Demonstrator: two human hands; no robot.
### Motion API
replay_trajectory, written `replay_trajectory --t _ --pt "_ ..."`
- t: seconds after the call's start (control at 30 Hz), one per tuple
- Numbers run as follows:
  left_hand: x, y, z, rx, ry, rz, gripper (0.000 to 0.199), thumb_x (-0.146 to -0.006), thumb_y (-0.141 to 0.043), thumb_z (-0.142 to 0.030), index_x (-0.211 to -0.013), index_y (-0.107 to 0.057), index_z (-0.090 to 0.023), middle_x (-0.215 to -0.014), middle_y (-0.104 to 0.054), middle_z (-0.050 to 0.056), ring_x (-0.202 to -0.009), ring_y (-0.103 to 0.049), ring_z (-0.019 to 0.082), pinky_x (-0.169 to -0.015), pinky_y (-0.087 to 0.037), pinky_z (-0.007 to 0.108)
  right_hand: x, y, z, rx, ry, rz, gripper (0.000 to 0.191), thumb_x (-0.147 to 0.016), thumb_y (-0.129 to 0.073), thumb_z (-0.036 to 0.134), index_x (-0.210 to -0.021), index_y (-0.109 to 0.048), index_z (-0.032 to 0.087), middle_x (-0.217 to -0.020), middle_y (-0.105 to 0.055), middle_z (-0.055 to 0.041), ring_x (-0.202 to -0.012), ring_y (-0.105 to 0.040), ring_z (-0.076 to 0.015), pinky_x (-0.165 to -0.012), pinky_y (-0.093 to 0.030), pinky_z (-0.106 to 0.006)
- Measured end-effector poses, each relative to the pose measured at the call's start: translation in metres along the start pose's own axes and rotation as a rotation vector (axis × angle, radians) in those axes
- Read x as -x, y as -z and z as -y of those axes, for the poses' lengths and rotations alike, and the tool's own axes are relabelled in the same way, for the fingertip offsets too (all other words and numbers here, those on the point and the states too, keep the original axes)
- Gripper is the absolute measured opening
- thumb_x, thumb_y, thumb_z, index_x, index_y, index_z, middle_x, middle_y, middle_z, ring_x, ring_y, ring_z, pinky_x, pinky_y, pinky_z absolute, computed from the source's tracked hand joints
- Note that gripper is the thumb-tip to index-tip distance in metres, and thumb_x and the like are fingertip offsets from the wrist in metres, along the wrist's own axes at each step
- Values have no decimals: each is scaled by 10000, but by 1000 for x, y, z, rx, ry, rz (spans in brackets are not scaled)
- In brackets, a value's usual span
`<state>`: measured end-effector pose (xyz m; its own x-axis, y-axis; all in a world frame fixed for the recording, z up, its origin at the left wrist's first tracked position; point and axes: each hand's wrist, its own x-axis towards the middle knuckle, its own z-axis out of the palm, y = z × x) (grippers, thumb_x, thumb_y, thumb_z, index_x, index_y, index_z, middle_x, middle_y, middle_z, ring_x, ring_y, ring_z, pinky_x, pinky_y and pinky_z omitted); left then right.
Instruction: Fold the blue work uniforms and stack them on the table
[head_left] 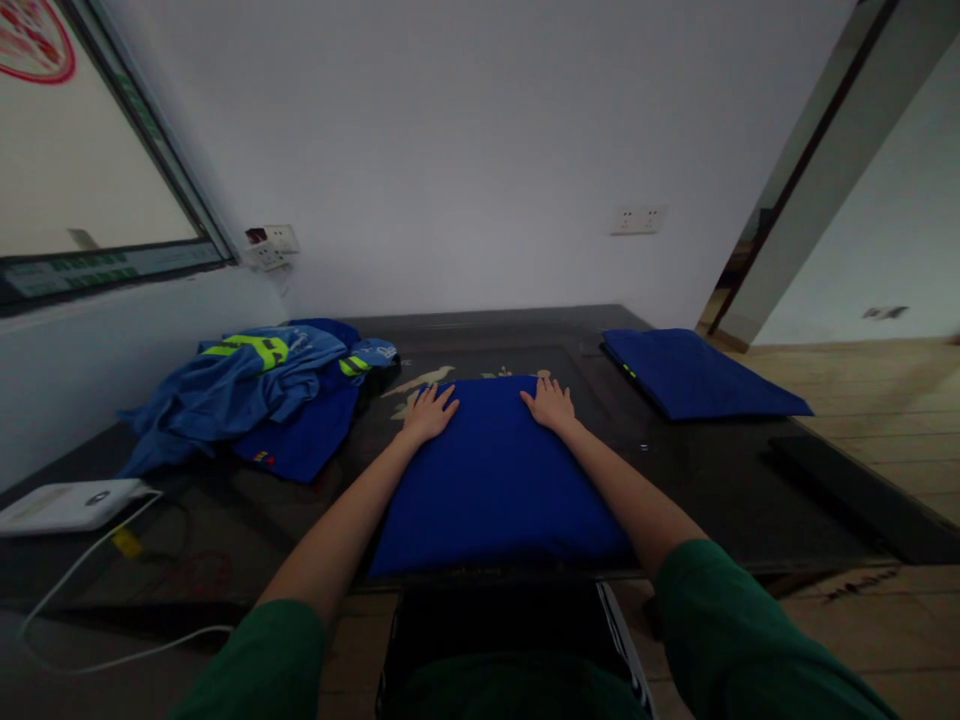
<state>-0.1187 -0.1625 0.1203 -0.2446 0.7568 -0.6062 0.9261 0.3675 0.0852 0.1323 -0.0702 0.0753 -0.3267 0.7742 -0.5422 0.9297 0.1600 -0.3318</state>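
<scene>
A blue cloth [502,480] lies flat and smooth on the dark table [720,490], its near edge along the table's front. My left hand [430,412] rests on the cloth's far left corner, fingers spread. On the far right corner lies my right hand [550,403], palm down with its fingers apart. Neither hand grips anything. Part of a bird and flower pattern on the table shows just beyond the cloth's far edge.
To the left lies a crumpled heap of blue clothes [247,385] with yellow-green stripes. A white device [71,505] with a cable sits at the left front. Folded blue cloth [697,372] lies at right, near a dark flat object [855,490]. A wall stands behind.
</scene>
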Motion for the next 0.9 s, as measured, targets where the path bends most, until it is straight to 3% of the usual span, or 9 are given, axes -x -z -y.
replay_trajectory --t 0.17,0.33,0.4,0.53,0.6,0.77,0.83,0.9 --pt "-5 9 3 -46 88 14 601 -959 -162 -537 -1490 -285 -284 -1566 -232 83 -1450 -167 277 -1135 -159 541 3 4 -2 10 19 -28 658 -981 -250 460 -1455 -303 7 -1523 -274 -226 -1434 -176 -310 -1128 -160 -537" --pt "6 23 -16 -139 119 -135 552 -969 -266 -382 -1442 -383 -124 -1513 -321 188 -1436 -178 346 -1132 -24 592 22 15 13 69 164 -122 553 -955 -350 297 -1445 -348 40 -1554 -222 -181 -1459 -59 -284 -1153 -111 -501" --pt "19 24 -34 -170 -19 -156 538 -964 -310 -352 -1452 -363 -131 -1518 -317 178 -1435 -185 338 -1136 -42 585 36 17 25 80 282 -95 556 -945 -372 300 -1441 -367 49 -1549 -237 -181 -1452 -102 -306 -1148 -150 -501" --pt "53 16 -59 -90 -409 116 541 -967 -300 -503 -1475 -301 -319 -1567 -242 49 -1444 -184 291 -1129 -149 571 69 15 35 55 386 109 613 -961 -332 407 -1475 -315 75 -1538 -266 -181 -1426 -214 -326 -1122 -247 -491" --pt "64 10 -53 -55 -448 141 563 -955 -280 -567 -1481 -266 -366 -1581 -192 22 -1455 -141 283 -1136 -136 554 83 15 24 72 391 123 637 -967 -304 460 -1494 -279 105 -1546 -249 -166 -1430 -203 -320 -1132 -225 -494" --pt "64 11 -7 -37 -264 67 568 -969 -219 -556 -1494 -242 -341 -1585 -169 40 -1459 -119 282 -1139 -131 541 101 22 -21 119 316 80 670 -966 -253 529 -1497 -273 122 -1554 -229 -150 -1442 -157 -308 -1140 -189 -515" --pt "64 16 -2 -70 -217 43 556 -975 -235 -526 -1487 -279 -313 -1575 -209 54 -1455 -138 286 -1140 -111 549 104 27 -28 126 293 78 659 -970 -248 511 -1492 -282 110 -1552 -233 -148 -1445 -154 -297 -1138 -187 -531" --pt "73 21 -9 -122 -194 -25 541 -983 -268 -461 -1474 -329 -244 -1548 -281 97 -1449 -167 290 -1145 -63 554 109 31 -25 154 287 66 638 -973 -275 471 -1469 -325 74 -1540 -255 -173 -1444 -157 -304 -1142 -165 -541"
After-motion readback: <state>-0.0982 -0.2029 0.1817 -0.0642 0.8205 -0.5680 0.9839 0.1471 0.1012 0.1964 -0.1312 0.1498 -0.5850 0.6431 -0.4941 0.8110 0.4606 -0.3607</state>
